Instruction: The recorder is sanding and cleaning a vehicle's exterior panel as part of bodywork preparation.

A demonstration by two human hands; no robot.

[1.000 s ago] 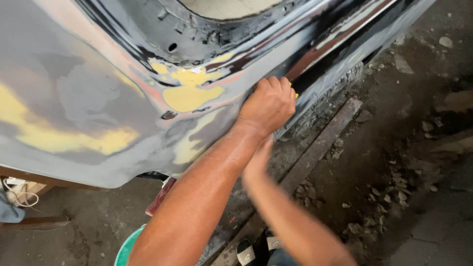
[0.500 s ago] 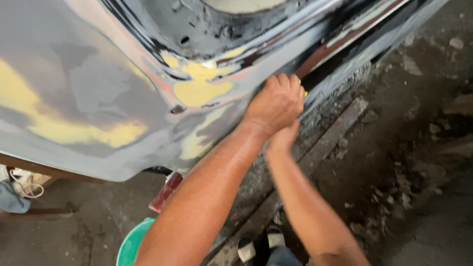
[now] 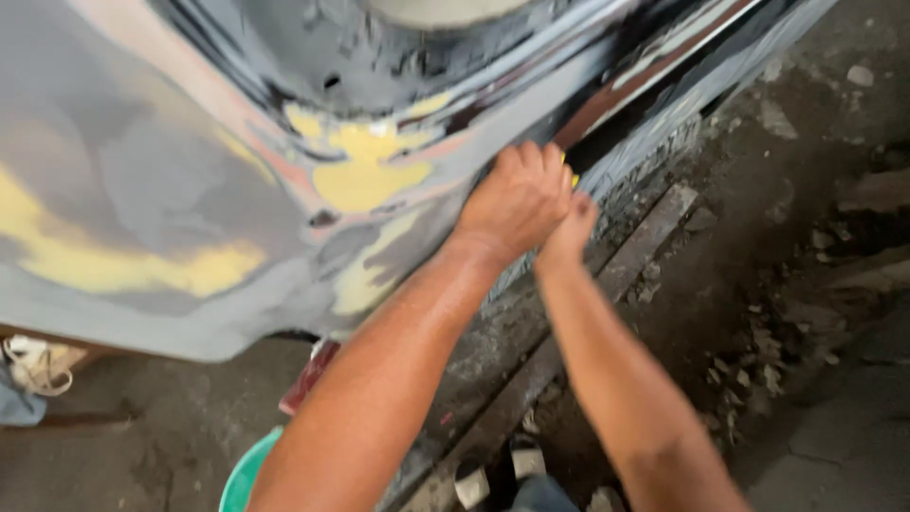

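Grey primed car body panel (image 3: 171,190), yellow filler patches, tilted above dirt floor; small yellow piece (image 3: 572,175) at its lower edge

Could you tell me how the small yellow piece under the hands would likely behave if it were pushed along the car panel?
Only a yellow edge shows past the left hand, so it is probably thin and light. Pressed flat to the car panel, it likely bends to the curve. The right hand sits just below.

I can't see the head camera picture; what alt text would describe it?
Two bare hands press together on the lower edge of a grey car panel patched with yellow filler, the left hand on top of the right hand. Below lie a dirt floor and a green bucket.
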